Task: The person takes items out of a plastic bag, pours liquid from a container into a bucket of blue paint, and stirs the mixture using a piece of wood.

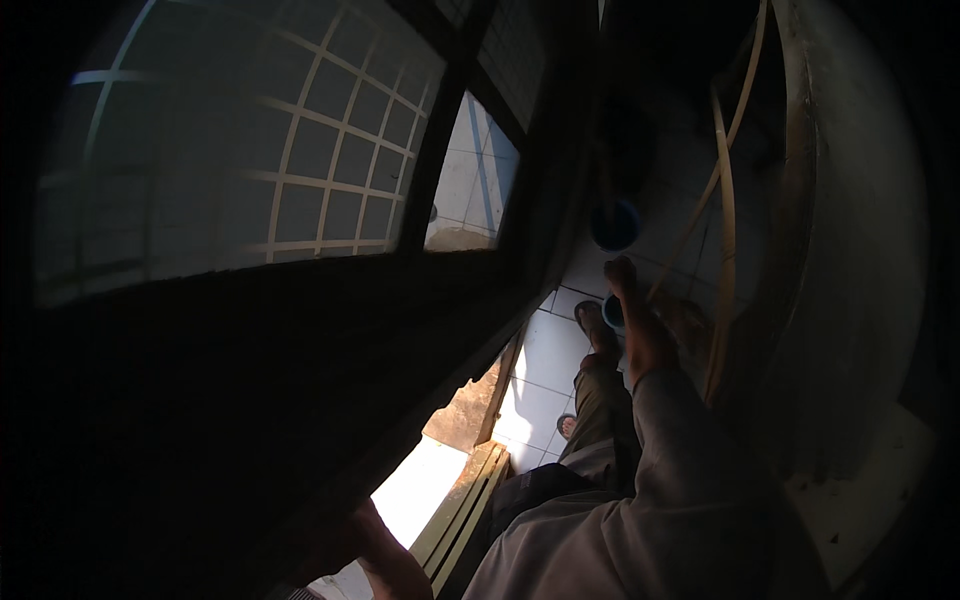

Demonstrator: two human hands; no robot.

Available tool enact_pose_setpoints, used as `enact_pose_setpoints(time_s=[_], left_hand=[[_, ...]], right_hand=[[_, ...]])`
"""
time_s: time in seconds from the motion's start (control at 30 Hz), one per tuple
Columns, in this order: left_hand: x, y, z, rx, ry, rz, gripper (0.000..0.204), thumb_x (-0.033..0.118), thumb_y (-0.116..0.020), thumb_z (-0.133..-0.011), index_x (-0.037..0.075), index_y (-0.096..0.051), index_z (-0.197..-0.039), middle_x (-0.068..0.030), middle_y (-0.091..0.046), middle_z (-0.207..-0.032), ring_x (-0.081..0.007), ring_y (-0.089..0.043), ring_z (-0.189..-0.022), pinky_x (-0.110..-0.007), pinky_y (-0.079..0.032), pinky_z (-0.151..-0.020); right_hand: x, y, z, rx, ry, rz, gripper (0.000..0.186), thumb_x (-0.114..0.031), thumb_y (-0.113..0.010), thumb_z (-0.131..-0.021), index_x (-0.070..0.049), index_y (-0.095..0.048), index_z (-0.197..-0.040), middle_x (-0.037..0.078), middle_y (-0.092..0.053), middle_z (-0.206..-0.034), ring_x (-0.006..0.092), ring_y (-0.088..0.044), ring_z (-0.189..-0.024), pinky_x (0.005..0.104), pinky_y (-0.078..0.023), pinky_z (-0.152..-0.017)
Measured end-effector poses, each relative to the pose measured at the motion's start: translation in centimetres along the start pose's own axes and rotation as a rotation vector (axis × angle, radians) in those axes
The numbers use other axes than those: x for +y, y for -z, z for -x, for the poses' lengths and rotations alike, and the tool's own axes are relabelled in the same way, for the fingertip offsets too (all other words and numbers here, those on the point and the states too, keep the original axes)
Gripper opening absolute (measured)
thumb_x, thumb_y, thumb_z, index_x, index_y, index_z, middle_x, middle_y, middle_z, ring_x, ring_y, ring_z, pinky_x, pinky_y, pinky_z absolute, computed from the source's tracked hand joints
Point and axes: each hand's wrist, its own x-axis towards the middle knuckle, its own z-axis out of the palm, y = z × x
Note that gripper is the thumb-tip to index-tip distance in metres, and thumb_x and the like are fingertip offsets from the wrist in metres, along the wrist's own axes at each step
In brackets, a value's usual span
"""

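My right arm reaches forward over the tiled floor, and my right hand [620,272] is closed in a fist. Whatever it grips, if anything, is too dark to make out. Just beyond the fist is a round blue container [614,226]. A second blue round thing [612,312] shows partly behind my right forearm. Low on the left, my left hand [362,528] is in deep shadow beside the dark door [330,400]; its fingers cannot be made out.
The door's upper part has gridded glass panes [340,140]. White floor tiles [545,350] lie under my feet, sunlit near the doorway. A slatted wooden piece [462,510] stands by the threshold. Long thin pale strips [727,220] hang at the right, before a pale wall [865,250].
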Motion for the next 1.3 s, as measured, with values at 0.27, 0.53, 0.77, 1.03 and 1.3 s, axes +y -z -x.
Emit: enact_pose_setpoints(time_s=[0.27,0.53,0.77,1.03,1.3], left_hand=[[-7.2,-4.1,3.3,-0.054,0.182,-0.465,0.046,0.04,-0.042,-0.086,0.0,-0.048,-0.108,-0.0152,-0.048,-0.113,-0.023,-0.048,-0.103,-0.04,-0.033,-0.095],[-14.0,-9.6,10.1,-0.271,0.339,-0.687,0.046,0.04,-0.042,-0.086,0.0,-0.047,-0.107,-0.0152,-0.048,-0.112,-0.0231,-0.048,-0.102,-0.04,-0.034,-0.093],[-17.0,-12.1,13.6,-0.372,0.385,-0.727,0.045,0.04,-0.042,-0.086,0.0,-0.047,-0.107,-0.0152,-0.048,-0.111,-0.0232,-0.048,-0.101,-0.039,-0.035,-0.092],[-18.8,-12.1,14.4,-0.382,0.371,-0.789,0.045,0.04,-0.042,-0.086,0.0,-0.047,-0.107,-0.0152,-0.048,-0.11,-0.0233,-0.048,-0.1,-0.039,-0.035,-0.09],[-18.7,-11.5,14.5,-0.391,0.38,-0.819,0.045,0.04,-0.042,-0.086,0.0,-0.047,-0.107,-0.0152,-0.048,-0.109,-0.0234,-0.048,-0.099,-0.038,-0.036,-0.088]], right_hand=[[4.5,4.7,-14.1,-0.133,-0.384,-0.452,0.044,-0.032,-0.046,-0.083,-0.01,-0.046,-0.122,0.018,-0.055,-0.111,0.0337,-0.056,-0.095,0.041,-0.042,-0.086],[9.3,2.8,-22.2,0.058,-0.408,-0.512,0.04,-0.032,-0.057,-0.076,-0.007,-0.055,-0.106,0.018,-0.061,-0.087,0.0317,-0.059,-0.084,0.0402,-0.046,-0.072],[14.7,-2.7,-27.3,0.109,-0.197,-0.193,0.046,-0.034,-0.057,-0.075,-0.009,-0.051,-0.113,0.02,-0.059,-0.099,0.0352,-0.056,-0.093,0.0417,-0.045,-0.078],[14.9,-3.8,-31.1,-0.036,-0.173,-0.224,0.042,-0.025,-0.055,-0.076,-0.012,-0.049,-0.116,0.016,-0.053,-0.111,0.034,-0.054,-0.097,0.0434,-0.044,-0.081],[17.7,-3.8,-27.9,-0.546,-0.201,-0.253,0.043,-0.021,-0.053,-0.077,-0.01,-0.047,-0.119,0.016,-0.049,-0.119,0.0317,-0.053,-0.1,0.0388,-0.044,-0.084]])
